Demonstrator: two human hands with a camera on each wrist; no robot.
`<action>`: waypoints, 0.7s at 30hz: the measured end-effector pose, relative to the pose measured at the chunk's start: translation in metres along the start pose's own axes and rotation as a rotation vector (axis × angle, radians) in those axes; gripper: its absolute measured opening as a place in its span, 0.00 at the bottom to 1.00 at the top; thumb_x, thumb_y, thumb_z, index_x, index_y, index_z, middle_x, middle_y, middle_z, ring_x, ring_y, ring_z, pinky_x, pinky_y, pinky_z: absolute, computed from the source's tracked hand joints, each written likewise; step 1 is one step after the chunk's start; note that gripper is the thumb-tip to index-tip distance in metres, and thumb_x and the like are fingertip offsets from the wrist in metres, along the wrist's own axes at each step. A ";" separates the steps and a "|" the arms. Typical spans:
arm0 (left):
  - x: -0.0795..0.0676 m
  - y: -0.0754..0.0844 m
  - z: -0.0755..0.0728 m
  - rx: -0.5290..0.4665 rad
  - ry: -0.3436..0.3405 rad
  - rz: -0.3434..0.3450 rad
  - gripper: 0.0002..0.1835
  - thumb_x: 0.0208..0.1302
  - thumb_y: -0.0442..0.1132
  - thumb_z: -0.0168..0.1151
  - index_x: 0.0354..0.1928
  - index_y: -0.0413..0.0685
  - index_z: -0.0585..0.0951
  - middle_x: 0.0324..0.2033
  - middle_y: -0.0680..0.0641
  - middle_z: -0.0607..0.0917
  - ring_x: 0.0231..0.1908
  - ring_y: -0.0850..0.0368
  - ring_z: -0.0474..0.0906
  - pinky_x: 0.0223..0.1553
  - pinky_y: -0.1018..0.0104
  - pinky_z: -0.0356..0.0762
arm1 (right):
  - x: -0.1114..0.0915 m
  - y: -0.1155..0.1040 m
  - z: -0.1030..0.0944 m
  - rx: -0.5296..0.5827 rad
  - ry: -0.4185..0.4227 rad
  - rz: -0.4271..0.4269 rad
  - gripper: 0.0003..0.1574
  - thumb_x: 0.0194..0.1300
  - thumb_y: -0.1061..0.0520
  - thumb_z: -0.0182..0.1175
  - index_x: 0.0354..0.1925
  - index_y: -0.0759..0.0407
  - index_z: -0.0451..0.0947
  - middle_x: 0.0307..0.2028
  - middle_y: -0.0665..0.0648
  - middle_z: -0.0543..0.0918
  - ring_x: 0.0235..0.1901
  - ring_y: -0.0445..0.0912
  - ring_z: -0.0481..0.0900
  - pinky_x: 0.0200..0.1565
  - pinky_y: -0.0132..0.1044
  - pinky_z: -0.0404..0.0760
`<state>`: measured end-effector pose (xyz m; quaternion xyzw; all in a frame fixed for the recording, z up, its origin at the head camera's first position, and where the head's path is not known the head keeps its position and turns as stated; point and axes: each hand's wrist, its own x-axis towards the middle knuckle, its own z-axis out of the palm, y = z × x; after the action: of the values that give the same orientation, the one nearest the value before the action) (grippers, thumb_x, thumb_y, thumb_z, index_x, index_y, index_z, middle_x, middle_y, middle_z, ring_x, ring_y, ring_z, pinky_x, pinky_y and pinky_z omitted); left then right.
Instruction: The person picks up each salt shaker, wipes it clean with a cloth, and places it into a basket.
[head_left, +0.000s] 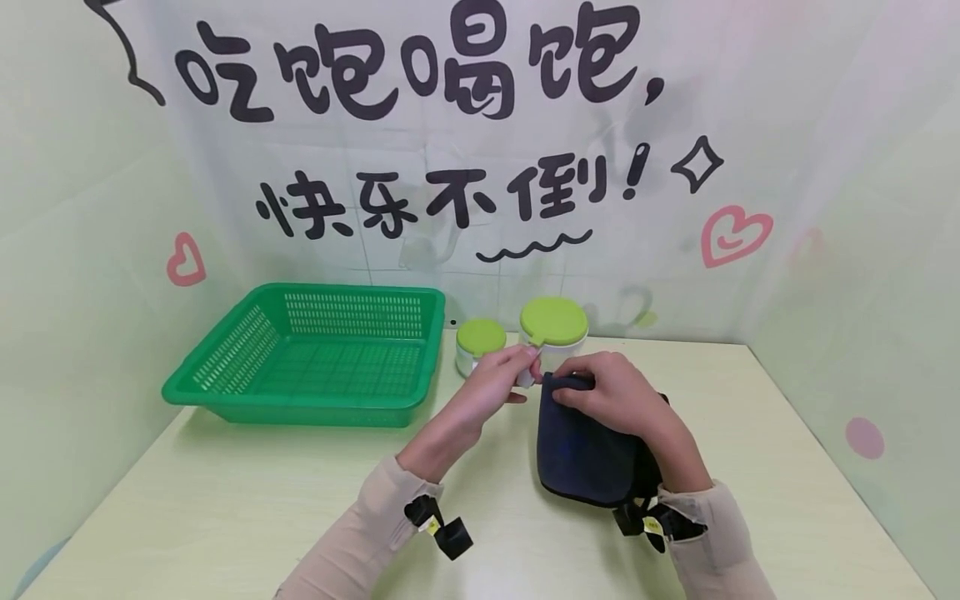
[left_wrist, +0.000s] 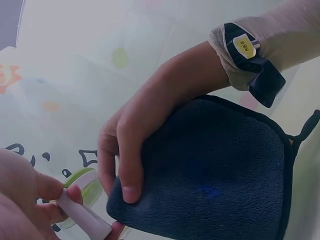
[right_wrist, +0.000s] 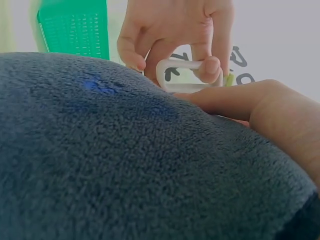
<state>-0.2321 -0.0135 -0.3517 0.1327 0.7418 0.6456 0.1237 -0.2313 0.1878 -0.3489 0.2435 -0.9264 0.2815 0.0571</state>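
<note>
My left hand [head_left: 498,375] grips a white loop-shaped handle [right_wrist: 192,86], its thumb and fingers around it. This handle appears to belong to the larger jar with a light green lid [head_left: 555,321], standing just behind the hand. My right hand [head_left: 607,387] pinches the top edge of a dark blue plush cloth [head_left: 588,454] with dark edging, thumb on the near face. The cloth hangs down in front of the right hand, close to the handle; a hanging loop [left_wrist: 306,127] shows at its corner. Cloth fills most of the right wrist view and hides part of the right hand.
A smaller jar with a light green lid [head_left: 481,337] stands left of the larger one. The green plastic basket [head_left: 300,412] sits at the back left of the pale wooden table [head_left: 247,508]. Behind hangs a printed white cloth backdrop [head_left: 420,150].
</note>
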 end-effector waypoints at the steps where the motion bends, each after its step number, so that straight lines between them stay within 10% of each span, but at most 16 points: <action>1: 0.000 0.000 0.000 0.005 0.000 0.004 0.18 0.78 0.50 0.44 0.35 0.47 0.76 0.35 0.52 0.76 0.42 0.53 0.72 0.43 0.62 0.75 | 0.000 -0.001 0.000 -0.005 0.019 -0.007 0.10 0.62 0.52 0.68 0.43 0.49 0.87 0.39 0.48 0.89 0.41 0.43 0.84 0.48 0.46 0.81; 9: 0.001 -0.002 0.002 0.012 -0.013 -0.010 0.17 0.79 0.49 0.44 0.34 0.50 0.76 0.37 0.52 0.75 0.43 0.54 0.72 0.44 0.63 0.75 | -0.005 -0.011 -0.007 0.017 0.191 -0.036 0.11 0.60 0.53 0.71 0.42 0.50 0.88 0.39 0.52 0.90 0.41 0.46 0.85 0.48 0.47 0.82; 21: 0.002 -0.002 0.001 -0.018 -0.004 -0.040 0.18 0.78 0.51 0.44 0.34 0.49 0.75 0.40 0.47 0.80 0.44 0.56 0.78 0.45 0.60 0.77 | -0.005 -0.006 -0.013 0.090 0.150 0.010 0.13 0.61 0.54 0.70 0.45 0.51 0.88 0.43 0.53 0.89 0.44 0.46 0.84 0.52 0.48 0.81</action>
<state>-0.2336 -0.0117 -0.3537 0.1179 0.7383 0.6494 0.1393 -0.2242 0.1932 -0.3364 0.2193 -0.9072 0.3404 0.1139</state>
